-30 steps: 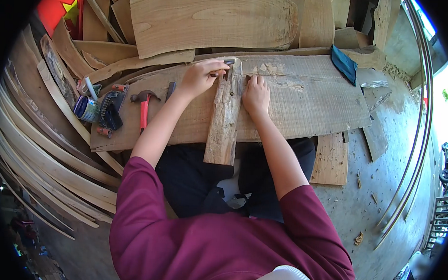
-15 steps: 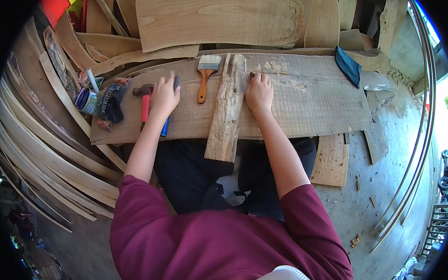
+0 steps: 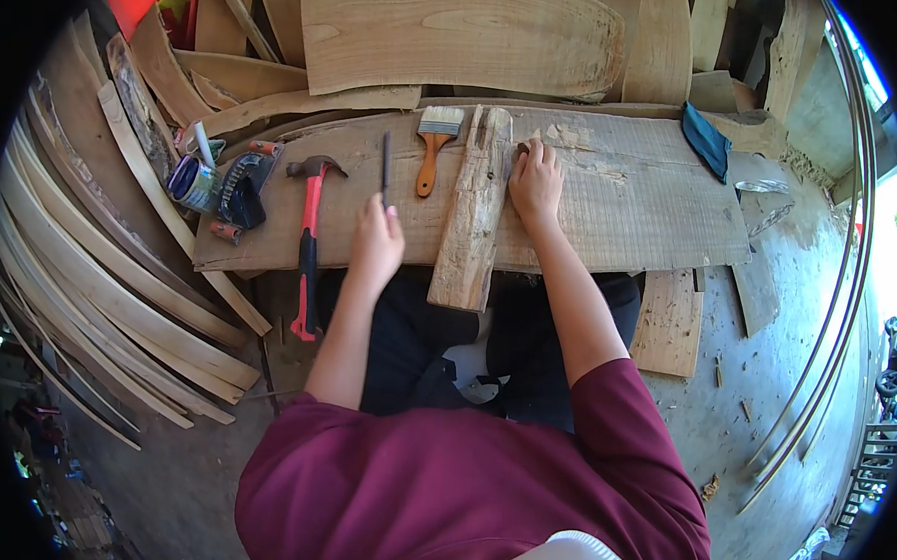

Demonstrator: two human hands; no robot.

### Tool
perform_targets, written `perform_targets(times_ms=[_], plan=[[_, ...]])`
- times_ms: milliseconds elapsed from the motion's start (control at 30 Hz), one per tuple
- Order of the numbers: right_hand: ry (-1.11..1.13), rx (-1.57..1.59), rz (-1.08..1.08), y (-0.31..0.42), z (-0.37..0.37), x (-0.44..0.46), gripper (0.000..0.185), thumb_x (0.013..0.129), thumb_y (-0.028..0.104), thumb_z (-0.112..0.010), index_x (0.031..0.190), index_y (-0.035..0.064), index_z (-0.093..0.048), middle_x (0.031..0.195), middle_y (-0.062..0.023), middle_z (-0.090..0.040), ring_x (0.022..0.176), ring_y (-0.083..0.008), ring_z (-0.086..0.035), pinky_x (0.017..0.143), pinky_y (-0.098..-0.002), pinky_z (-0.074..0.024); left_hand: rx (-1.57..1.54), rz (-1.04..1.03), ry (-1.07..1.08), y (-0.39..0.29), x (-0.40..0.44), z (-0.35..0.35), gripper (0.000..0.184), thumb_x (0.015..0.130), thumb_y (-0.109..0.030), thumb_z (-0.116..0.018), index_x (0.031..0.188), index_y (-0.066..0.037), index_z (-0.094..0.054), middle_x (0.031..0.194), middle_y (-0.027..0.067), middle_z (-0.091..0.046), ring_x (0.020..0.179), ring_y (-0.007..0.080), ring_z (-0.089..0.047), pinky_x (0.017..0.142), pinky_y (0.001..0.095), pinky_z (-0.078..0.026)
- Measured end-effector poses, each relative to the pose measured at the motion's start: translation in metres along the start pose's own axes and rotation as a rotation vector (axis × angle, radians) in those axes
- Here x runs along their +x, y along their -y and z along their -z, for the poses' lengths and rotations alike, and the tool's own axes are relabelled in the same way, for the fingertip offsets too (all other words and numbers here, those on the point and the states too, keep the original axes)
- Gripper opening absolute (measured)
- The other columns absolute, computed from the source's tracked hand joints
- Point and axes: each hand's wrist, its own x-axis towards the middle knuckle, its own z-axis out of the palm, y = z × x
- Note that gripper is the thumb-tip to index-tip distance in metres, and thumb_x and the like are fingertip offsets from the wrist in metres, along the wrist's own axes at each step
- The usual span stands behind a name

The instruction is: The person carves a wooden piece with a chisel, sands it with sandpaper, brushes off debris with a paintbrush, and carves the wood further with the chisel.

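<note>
My left hand (image 3: 378,245) is closed round a thin tool, a narrow dark-bladed chisel (image 3: 386,162), whose blade points away from me; its handle is hidden in the hand. A claw hammer (image 3: 311,209) with a red and black handle lies to the left of that hand, its grip sticking out over the board's near edge. My right hand (image 3: 537,184) rests with curled fingers just right of a rough, weathered wood strip (image 3: 475,211). At its fingertips shows a small dark brown bit, too small to name. Left of the strip lies a flat paintbrush (image 3: 432,159).
A wide wooden board (image 3: 662,199) serves as the work surface. At its left sit a tin (image 3: 194,184) and a dark tool with orange ends (image 3: 242,196). A teal cloth (image 3: 706,143) lies at the far right. Curved wood strips (image 3: 117,296) crowd the left; planks (image 3: 459,40) stand behind.
My left hand has drawn back toward me and right with the chisel, uncovering the hammer's full length. The right hand stays beside the wood strip; the whole view has shifted slightly.
</note>
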Motion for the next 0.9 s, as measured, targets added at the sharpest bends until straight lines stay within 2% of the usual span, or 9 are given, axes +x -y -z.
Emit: perform_targets(times_ms=[200,267,367,500,567,633,767,800,900], plan=[[-0.228,0.052,0.296,0.008,0.018,-0.021,0.025,0.087,0.015,-0.053,0.11,0.0054,-0.055,0.108,-0.0182,-0.054,0.101,-0.0368,-0.051,0.086,-0.0471,-0.0405,-0.035,-0.149,0.272,-0.084,-0.009,0.018,0.046,0.096,-0.017,-0.043,0.137,0.002,-0.034,0.112,0.0291,-0.054,0.096,0.0453,-0.058,0.085,0.0468,-0.048],[-0.146,0.269,0.102,0.025,0.033,-0.053,0.024,0.085,0.011,-0.056,0.108,0.0052,-0.056,0.107,-0.0182,-0.054,0.1,-0.0372,-0.051,0.087,-0.0463,-0.0406,-0.058,-0.174,0.391,-0.088,-0.008,0.019,0.048,0.096,-0.016,-0.044,0.14,-0.001,-0.032,0.113,0.0285,-0.054,0.097,0.0447,-0.058,0.085,0.0463,-0.048],[-0.108,0.503,-0.046,0.062,0.076,-0.1,0.015,0.087,0.008,-0.057,0.099,0.0019,-0.062,0.098,-0.0167,-0.056,0.094,-0.0336,-0.054,0.085,-0.0404,-0.0428,-0.105,-0.298,0.318,-0.075,-0.013,0.014,0.048,0.094,-0.013,-0.045,0.138,0.002,-0.032,0.111,0.0288,-0.053,0.096,0.0447,-0.058,0.083,0.0469,-0.048],[0.265,1.114,-0.592,0.072,0.086,-0.125,0.035,0.096,0.029,-0.054,0.1,-0.0047,-0.064,0.088,-0.0092,-0.064,0.077,-0.0116,-0.057,0.069,-0.0263,-0.045,-0.171,-0.172,0.315,-0.112,-0.043,0.019,0.048,0.084,-0.002,-0.054,0.128,0.011,-0.04,0.105,0.0301,-0.049,0.091,0.0445,-0.057,0.081,0.0475,-0.048],[0.509,1.139,-0.572,0.076,0.109,-0.111,0.037,0.096,0.031,-0.054,0.097,-0.0043,-0.065,0.084,-0.0022,-0.064,0.072,-0.0059,-0.053,0.062,-0.0214,-0.0426,-0.139,-0.264,0.335,-0.118,-0.06,0.011,0.052,0.082,-0.002,-0.055,0.129,0.013,-0.038,0.109,0.0292,-0.048,0.098,0.042,-0.055,0.084,0.0451,-0.047],[0.512,1.198,-0.668,0.072,0.116,-0.103,0.033,0.096,0.03,-0.055,0.096,-0.0024,-0.065,0.079,-0.0003,-0.062,0.07,-0.0058,-0.053,0.06,-0.0216,-0.0425,-0.099,-0.41,0.225,-0.129,-0.07,0.013,0.059,0.08,-0.002,-0.057,0.133,0.012,-0.035,0.114,0.0281,-0.046,0.106,0.0398,-0.052,0.087,0.0423,-0.046],[0.475,1.415,-0.722,0.063,0.137,-0.091,0.022,0.099,0.024,-0.048,0.097,0.0045,-0.059,0.081,-0.0014,-0.061,0.065,-0.0071,-0.056,0.058,-0.02,-0.048,-0.611,-0.257,0.272,-0.13,-0.049,0.025,0.029,0.088,-0.007,-0.055,0.114,0.003,-0.061,0.095,0.0198,-0.062,0.085,0.0286,-0.063,0.075,0.0323,-0.05],[0.491,1.383,-0.768,0.061,0.137,-0.089,0.021,0.099,0.023,-0.047,0.102,0.0048,-0.057,0.085,-0.0032,-0.061,0.065,-0.0085,-0.057,0.058,-0.0221,-0.0499,-0.663,-0.128,0.251,-0.128,-0.042,0.02,0.023,0.089,-0.012,-0.054,0.103,0.001,-0.067,0.089,0.0169,-0.065,0.077,0.0327,-0.062,0.076,0.0379,-0.05],[0.5,1.41,-0.86,0.058,0.136,-0.085,0.02,0.098,0.021,-0.05,0.11,0.0057,-0.053,0.089,-0.0054,-0.061,0.065,-0.0105,-0.057,0.056,-0.0235,-0.0493,-0.156,-0.342,0.001,-0.095,-0.014,-0.013,0.033,0.086,-0.024,-0.059,0.111,-0.002,-0.065,0.117,0.0197,-0.059,0.107,0.0342,-0.056,0.087,0.0416,-0.047]])
